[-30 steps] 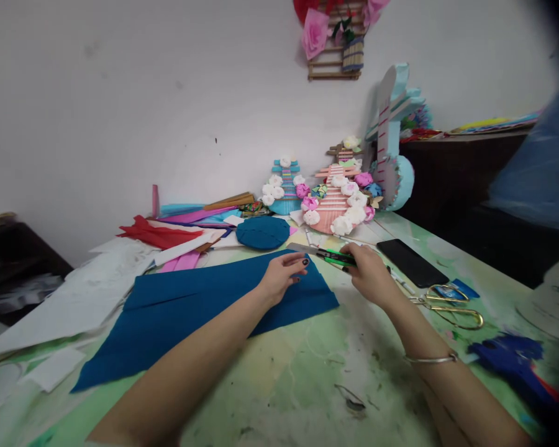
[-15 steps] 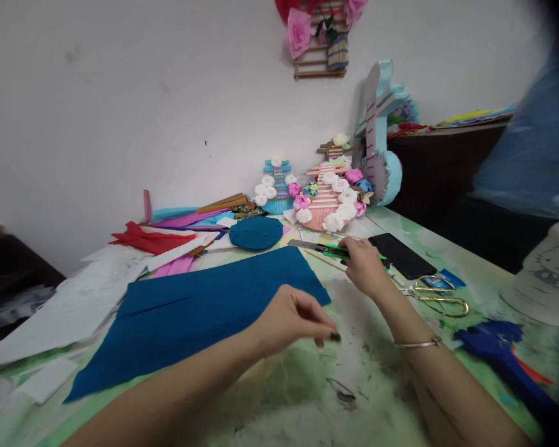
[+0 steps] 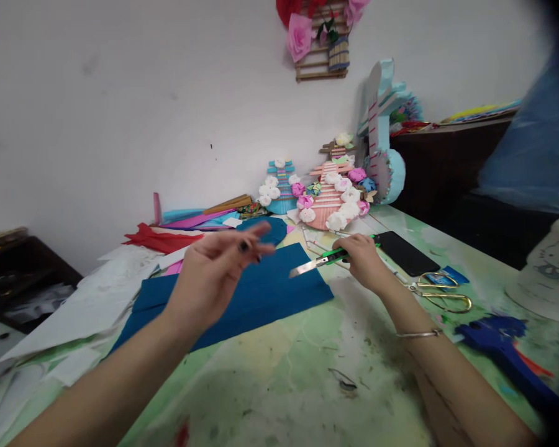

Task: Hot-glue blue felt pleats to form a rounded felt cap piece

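Note:
My right hand [image 3: 363, 261] is closed around a green and black utility knife [image 3: 328, 257]. Its long blade is out and points left, over the right end of a dark blue sheet [image 3: 279, 279], which looks like crepe paper. Above that sheet, my left hand [image 3: 209, 273] is raised with its fingers loosely apart and somewhat blurred; I see nothing in it. Dark nails show on its fingertips. Behind the left hand lies a rounded blue covered piece [image 3: 274, 230], partly hidden by the fingers.
To the right are a black phone [image 3: 407, 253], gold-handled scissors [image 3: 445, 292] and a blue glue gun [image 3: 494, 341]. Flower-trimmed instrument-shaped crafts [image 3: 328, 202] stand by the wall. White sheets [image 3: 74, 298] and red paper [image 3: 163, 239] lie at left.
My left hand has moved up and left, and its pinched fingers have spread. The knife blade has swung lower at its tip, toward the blue sheet. The view has shifted slightly.

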A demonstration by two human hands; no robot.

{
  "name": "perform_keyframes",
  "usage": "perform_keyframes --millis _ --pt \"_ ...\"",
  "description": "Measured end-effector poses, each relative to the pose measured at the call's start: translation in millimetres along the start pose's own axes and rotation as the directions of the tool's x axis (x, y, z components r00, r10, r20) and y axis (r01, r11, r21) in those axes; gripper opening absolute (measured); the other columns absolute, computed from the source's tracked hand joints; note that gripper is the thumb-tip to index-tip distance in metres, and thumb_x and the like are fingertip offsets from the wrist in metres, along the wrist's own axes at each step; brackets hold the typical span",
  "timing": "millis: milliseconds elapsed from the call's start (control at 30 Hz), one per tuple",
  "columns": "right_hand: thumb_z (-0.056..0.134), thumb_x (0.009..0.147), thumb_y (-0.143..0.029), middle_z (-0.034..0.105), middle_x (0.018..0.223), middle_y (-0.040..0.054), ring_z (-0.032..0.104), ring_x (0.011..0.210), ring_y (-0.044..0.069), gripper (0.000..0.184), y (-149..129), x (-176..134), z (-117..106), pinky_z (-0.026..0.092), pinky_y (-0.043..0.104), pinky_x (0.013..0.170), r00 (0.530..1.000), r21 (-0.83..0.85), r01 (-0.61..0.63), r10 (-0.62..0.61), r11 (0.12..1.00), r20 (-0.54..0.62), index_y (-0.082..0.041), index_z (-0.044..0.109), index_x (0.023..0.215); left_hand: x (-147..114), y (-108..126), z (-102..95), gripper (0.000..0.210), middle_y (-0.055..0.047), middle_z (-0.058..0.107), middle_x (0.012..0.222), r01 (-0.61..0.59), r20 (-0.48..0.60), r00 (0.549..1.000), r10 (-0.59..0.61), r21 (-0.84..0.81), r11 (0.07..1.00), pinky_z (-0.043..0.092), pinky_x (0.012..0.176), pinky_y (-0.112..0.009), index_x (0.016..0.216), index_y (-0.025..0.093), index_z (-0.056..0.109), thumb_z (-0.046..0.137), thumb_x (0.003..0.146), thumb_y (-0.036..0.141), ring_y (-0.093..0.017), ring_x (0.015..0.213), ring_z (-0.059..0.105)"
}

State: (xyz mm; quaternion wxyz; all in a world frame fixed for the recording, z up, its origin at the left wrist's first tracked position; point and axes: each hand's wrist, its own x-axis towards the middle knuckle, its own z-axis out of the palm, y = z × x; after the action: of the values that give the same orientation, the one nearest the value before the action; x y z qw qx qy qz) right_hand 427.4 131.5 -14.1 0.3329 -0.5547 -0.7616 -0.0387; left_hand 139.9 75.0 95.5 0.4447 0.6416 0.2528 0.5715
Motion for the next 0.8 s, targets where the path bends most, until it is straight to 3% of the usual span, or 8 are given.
perform_keyframes --millis 67,167,267,367,533,633,700,800 --pt "0.047 0.066 0.003 0.066 0.094 0.0051 0.054 0.095 0.023 0.039 -4.8 -0.2 -1.9 0.034 0.037 0.088 0.999 0.093 0.041 -0.042 0.995 0.005 -0.021 0.061 0.093 24.5 -11.6 -15.3 0.014 -0.003 0.066 0.122 -0.069 -0.125 0.989 0.075 0.05 0.996 0.055 0.085 -0.032 0.084 0.023 0.07 0.069 0.079 0.036 -0.021 0.1 0.068" --pt "0.049 0.068 -0.001 0.066 0.098 0.0057 0.057 0.094 0.023 0.038 -11.7 -1.2 -5.2 0.041 0.034 0.083 0.999 0.22 0.046 -0.041 0.974 -0.028 -0.02 0.06 0.099 45.2 -42.9 -41.6 0.015 -0.009 0.055 0.136 -0.138 -0.143 0.969 0.202 0.367 0.92 0.052 0.092 -0.039 0.084 0.019 0.067 0.067 0.078 0.034 -0.027 0.112 0.062" --pt "0.05 0.07 -0.004 0.067 0.103 0.0051 0.06 0.096 0.022 0.038 -15.6 -1.9 -6.6 0.044 0.033 0.082 0.997 0.327 0.026 0.001 0.945 -0.082 -0.021 0.058 0.104 43.5 -77.1 -62.8 0.014 -0.012 0.054 0.137 -0.096 0.057 0.995 0.081 0.765 0.637 0.05 0.091 -0.043 0.074 0.017 0.069 0.064 0.077 0.03 -0.031 0.11 0.062" --pt "0.052 0.076 -0.01 0.068 0.106 0.0058 0.061 0.1 0.022 0.034 -16.1 -1.4 -4.7 0.046 0.034 0.084 0.991 0.409 0.007 0.05 0.913 -0.128 -0.021 0.057 0.108 29.1 -99.6 -65.0 0.018 -0.009 0.063 0.126 -0.221 0.305 0.943 -0.132 0.872 0.436 0.049 0.091 -0.042 0.076 0.021 0.071 0.054 0.081 0.023 -0.029 0.107 0.064" --pt "0.054 0.081 -0.02 0.068 0.108 0.0075 0.062 0.102 0.024 0.029 -16.0 -0.6 -0.3 0.047 0.038 0.087 0.986 0.48 -0.021 0.099 0.877 -0.136 -0.021 0.058 0.109 0.6 -100.8 -24.0 0.023 -0.005 0.075 0.088 -0.401 0.627 0.717 -0.305 0.729 0.555 0.049 0.074 -0.028 0.084 0.025 0.073 0.051 0.087 0.021 -0.02 0.083 0.07" --pt "0.055 0.081 -0.022 0.068 0.106 0.0066 0.062 0.101 0.024 0.028 -17.7 -0.8 -0.5 0.047 0.039 0.087 0.989 0.491 -0.024 0.093 0.871 -0.116 -0.021 0.059 0.109 -16.6 -87.3 6.5 0.021 -0.005 0.075 0.081 -0.419 0.699 0.667 -0.257 0.637 0.647 0.047 0.068 -0.025 0.079 0.023 0.074 0.055 0.086 0.022 -0.018 0.076 0.069" --pt "0.057 0.08 -0.022 0.069 0.104 0.0059 0.062 0.099 0.024 0.028 -19.0 -1.0 -1.0 0.047 0.038 0.086 0.99 0.494 -0.024 0.089 0.869 -0.107 -0.022 0.059 0.108 -23.2 -79.0 21.0 0.017 -0.005 0.074 0.076 -0.376 0.68 0.711 -0.181 0.585 0.718 0.046 0.064 -0.024 0.075 0.023 0.074 0.06 0.085 0.025 -0.017 0.071 0.068" --pt "0.057 0.079 -0.02 0.069 0.103 0.0058 0.062 0.099 0.023 0.028 -21.0 -1.1 -0.8 0.047 0.038 0.086 0.991 0.495 -0.023 0.085 0.868 -0.102 -0.021 0.059 0.106 -16.5 -78.4 31.8 0.011 -0.004 0.072 0.069 -0.154 0.418 0.902 -0.11 0.548 0.822 0.044 0.058 -0.024 0.069 0.021 0.074 0.072 0.076 0.03 -0.015 0.061 0.063"
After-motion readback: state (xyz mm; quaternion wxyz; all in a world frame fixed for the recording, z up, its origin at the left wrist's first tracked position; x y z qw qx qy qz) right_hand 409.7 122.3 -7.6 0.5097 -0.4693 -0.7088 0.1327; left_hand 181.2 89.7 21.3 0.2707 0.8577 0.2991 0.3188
